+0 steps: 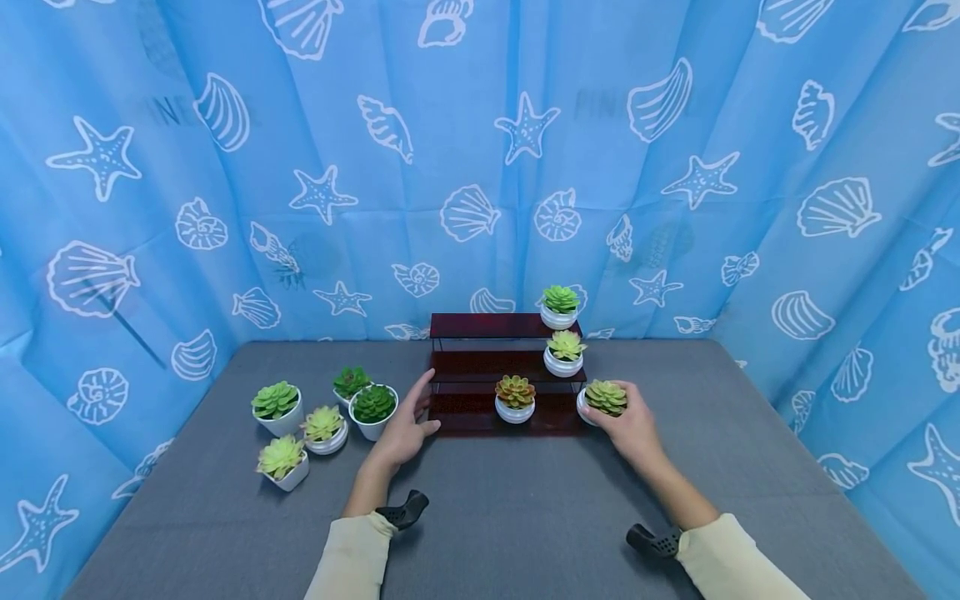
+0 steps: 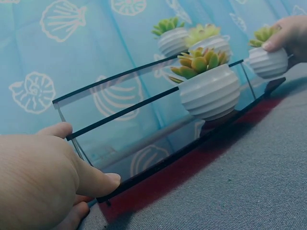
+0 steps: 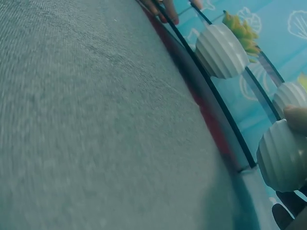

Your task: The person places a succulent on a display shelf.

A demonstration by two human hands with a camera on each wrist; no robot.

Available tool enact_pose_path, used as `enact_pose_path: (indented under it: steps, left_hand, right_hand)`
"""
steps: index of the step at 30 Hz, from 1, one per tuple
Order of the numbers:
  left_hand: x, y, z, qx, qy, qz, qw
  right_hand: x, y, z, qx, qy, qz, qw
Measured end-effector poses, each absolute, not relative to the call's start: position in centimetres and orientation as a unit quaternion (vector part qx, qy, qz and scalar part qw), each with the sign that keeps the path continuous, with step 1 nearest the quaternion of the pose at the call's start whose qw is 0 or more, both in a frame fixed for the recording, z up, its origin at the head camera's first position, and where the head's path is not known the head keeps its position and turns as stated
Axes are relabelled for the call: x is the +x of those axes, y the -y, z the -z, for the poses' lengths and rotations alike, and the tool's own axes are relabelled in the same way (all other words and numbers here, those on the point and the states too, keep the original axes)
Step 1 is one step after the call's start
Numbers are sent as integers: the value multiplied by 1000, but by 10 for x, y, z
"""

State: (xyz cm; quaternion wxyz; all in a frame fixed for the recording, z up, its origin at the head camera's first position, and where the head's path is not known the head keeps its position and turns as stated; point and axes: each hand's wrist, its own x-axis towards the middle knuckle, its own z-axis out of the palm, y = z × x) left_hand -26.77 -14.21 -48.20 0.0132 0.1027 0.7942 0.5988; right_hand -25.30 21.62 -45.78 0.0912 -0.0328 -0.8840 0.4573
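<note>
My right hand (image 1: 628, 421) grips a white ribbed pot with a green succulent (image 1: 606, 398), thumb in front, at the right end of the lowest tier of a dark red, glossy three-tier shelf (image 1: 472, 365). In the right wrist view that pot (image 3: 282, 155) hangs past the tier's end. My left hand (image 1: 405, 429) touches the shelf's left end; in the left wrist view its thumb rests on the lowest tier's front edge and a finger reaches the middle tier. An orange-green potted succulent (image 1: 515, 400) stands mid-way on the lowest tier.
On the shelf's right side, one potted succulent (image 1: 559, 307) tops the upper tier and a yellow-green one (image 1: 564, 353) the middle tier. Left of my left hand, several potted succulents (image 1: 322, 425) cluster on the grey tabletop (image 1: 517, 517). A blue shell-patterned curtain (image 1: 480, 167) hangs behind.
</note>
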Motion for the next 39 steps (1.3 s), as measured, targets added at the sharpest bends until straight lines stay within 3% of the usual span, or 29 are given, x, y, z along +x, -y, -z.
enact_pose_path:
  steps: [18, 27, 39]
  left_hand:
    - [-268, 143, 482, 111, -787, -607, 19]
    - [-246, 139, 447, 117, -785, -606, 42]
    - [-267, 143, 481, 108, -788, -605, 31]
  right_hand:
    - [-257, -194, 462, -14, 886, -450, 111]
    - [-256, -178, 466, -29, 889, -433, 146]
    - [-256, -170, 473, -9, 866, -471, 167]
